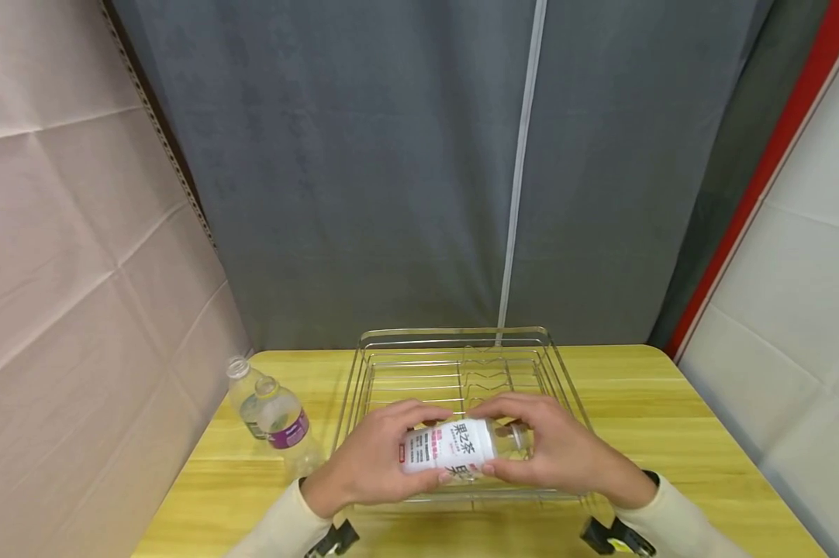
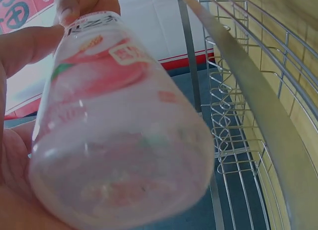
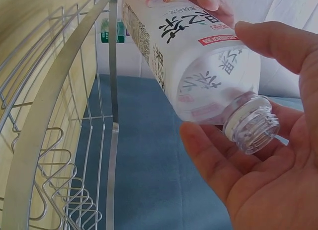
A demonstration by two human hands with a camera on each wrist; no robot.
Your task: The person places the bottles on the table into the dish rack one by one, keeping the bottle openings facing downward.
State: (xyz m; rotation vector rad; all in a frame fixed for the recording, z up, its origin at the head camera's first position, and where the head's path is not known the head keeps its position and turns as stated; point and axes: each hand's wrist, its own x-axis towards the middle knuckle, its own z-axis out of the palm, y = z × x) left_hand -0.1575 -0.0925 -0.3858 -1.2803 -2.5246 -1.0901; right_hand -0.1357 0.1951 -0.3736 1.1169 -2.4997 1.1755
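Observation:
A clear plastic bottle (image 1: pixel 454 448) with a white label lies sideways between both hands, above a wire rack (image 1: pixel 419 363). At its base end, my left hand (image 1: pixel 384 457) grips it. My right hand (image 1: pixel 566 446) holds the neck end, thumb and fingers round the bottle's shoulder. In the left wrist view the clear base (image 2: pixel 124 175) faces the camera, with a pink fruit picture on the label. The right wrist view shows the threaded mouth (image 3: pixel 253 125) without a cap, beside the right palm (image 3: pixel 278 190).
Two more clear bottles stand at the table's left side, the nearer one (image 1: pixel 285 422) with a purple label, the other (image 1: pixel 241 387) behind it. Grey curtain (image 1: pixel 391 194) hangs at the back of the yellow wooden table (image 1: pixel 671 434). Pale cloth walls flank both sides.

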